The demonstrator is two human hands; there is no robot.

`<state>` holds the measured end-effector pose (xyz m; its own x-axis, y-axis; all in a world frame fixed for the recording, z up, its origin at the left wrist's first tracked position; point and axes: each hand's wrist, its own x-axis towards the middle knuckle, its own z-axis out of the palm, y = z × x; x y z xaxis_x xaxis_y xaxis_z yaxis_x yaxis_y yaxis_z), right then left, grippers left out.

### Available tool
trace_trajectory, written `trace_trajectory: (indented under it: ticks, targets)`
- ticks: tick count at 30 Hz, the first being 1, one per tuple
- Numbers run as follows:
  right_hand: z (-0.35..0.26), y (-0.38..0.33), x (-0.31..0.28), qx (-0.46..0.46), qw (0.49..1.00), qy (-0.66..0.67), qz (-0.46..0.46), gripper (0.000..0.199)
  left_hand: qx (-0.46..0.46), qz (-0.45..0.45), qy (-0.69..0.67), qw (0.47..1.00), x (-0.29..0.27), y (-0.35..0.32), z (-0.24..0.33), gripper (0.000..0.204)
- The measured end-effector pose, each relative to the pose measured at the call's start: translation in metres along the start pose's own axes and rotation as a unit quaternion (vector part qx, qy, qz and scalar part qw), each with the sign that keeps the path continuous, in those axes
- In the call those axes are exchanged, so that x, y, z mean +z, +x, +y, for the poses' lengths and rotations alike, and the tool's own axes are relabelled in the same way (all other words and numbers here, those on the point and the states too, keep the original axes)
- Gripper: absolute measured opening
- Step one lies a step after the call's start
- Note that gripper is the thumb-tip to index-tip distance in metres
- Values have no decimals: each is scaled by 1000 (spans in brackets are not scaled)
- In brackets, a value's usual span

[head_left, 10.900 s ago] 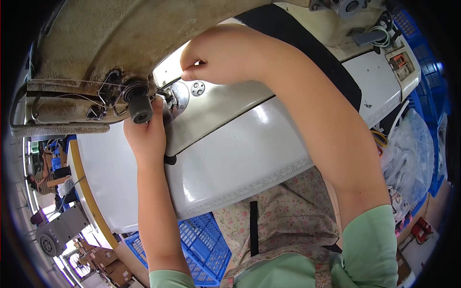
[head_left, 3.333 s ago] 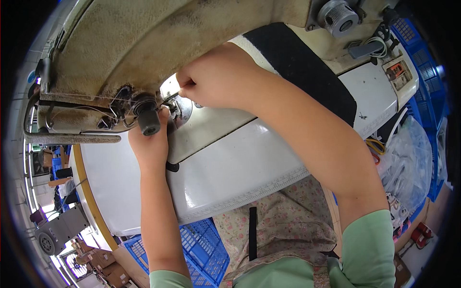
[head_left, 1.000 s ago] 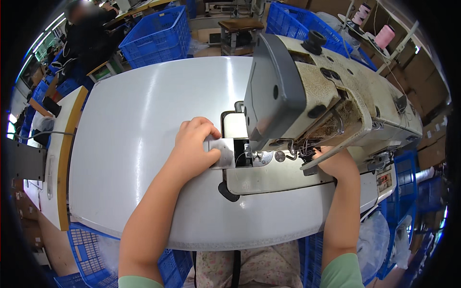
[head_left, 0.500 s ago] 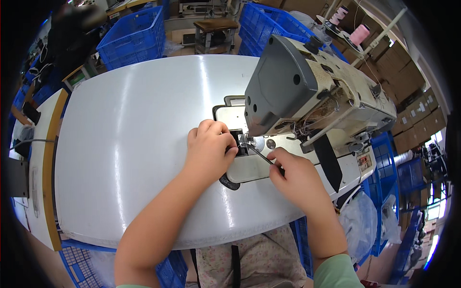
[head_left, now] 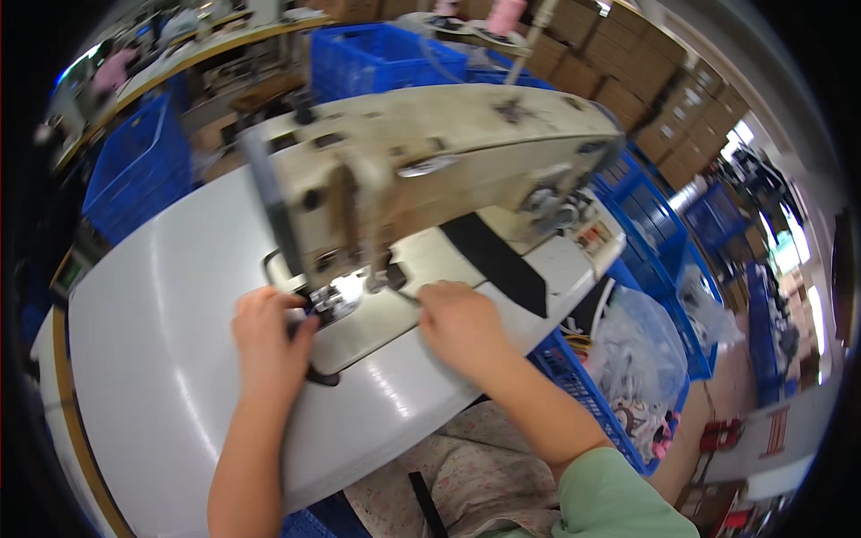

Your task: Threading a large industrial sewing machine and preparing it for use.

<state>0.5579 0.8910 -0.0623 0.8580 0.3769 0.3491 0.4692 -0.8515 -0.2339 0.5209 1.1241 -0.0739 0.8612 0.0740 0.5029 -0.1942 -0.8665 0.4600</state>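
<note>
My left hand point(head_left: 273, 345) is at the left end of the sewing machine's bed plate point(head_left: 372, 327), beside the needle area. Its thumb and fingers are bent toward each other over a dark gap; what they hold, if anything, is hidden. My right hand point(head_left: 462, 327) is closed around a thin dark rod-like tool point(head_left: 406, 295), which points left toward the lit presser foot area point(head_left: 339, 296). The tool's far end blurs into the machine parts. Above both hands stands the beige sewing machine head point(head_left: 430, 152), smeared by motion.
A black strip point(head_left: 498, 260) lies across the bed, right of my right hand. The white table point(head_left: 170, 332) spreads leftward. Blue crates point(head_left: 139, 170) stand beyond it, and one with plastic bags point(head_left: 641, 350) sits at the right. Pink thread cones point(head_left: 505, 16) are at the back.
My view has turned right, so the machine and both hands appear farther left. The right hand keeps the thin tool; the left stays by the needle area.
</note>
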Motion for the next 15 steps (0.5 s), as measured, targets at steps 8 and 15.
trace_trajectory:
  ticks: [8,15]
  targets:
    - [177,-27,-71,258,946,-2,195,14,-54,-5,7,999,10,-3,-4,23]
    - [324,-13,-79,90,993,-65,-27,26,-13,7,60,998,10,-1,-2,22]
